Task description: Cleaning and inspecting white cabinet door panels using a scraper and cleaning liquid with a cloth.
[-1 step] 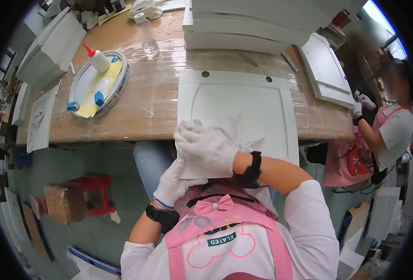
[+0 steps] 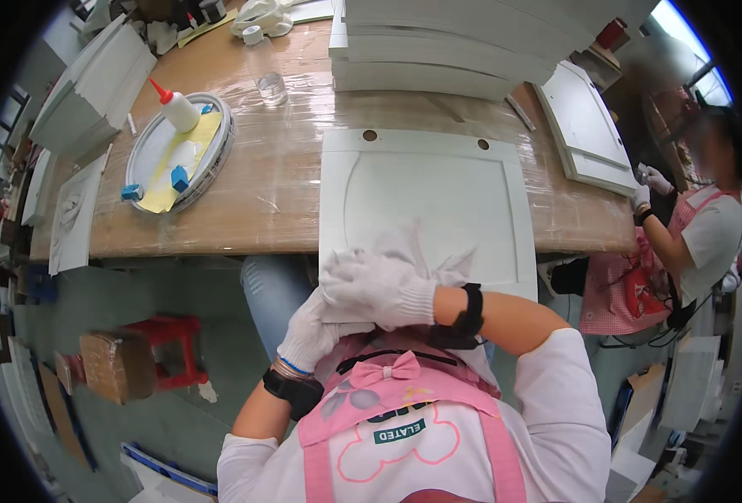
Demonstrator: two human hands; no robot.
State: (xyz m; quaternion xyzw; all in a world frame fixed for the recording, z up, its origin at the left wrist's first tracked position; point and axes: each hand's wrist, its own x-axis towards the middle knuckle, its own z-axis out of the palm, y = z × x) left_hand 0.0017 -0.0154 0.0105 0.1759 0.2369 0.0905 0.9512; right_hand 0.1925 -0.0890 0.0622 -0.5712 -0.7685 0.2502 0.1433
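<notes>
A white cabinet door panel with a recessed middle and two round holes by its far edge overhangs the table's front edge toward my body. My left hand, in a white knit glove, grips the panel's near left corner; part of its fingers is hidden under the panel. My right hand, gloved too, presses a bunched whitish cloth onto the near left part of the panel. Its fingers are curled over the cloth, whose loose folds spread to the right of the hand.
On the plastic-wrapped table, a round white lid carries a red-tipped glue bottle and blue blocks. Behind stand a clear bottle and stacked white panels. A co-worker works at right; a red stool stands left.
My right hand has slid toward me along the panel's left side with the cloth. My left hand stays at the corner.
</notes>
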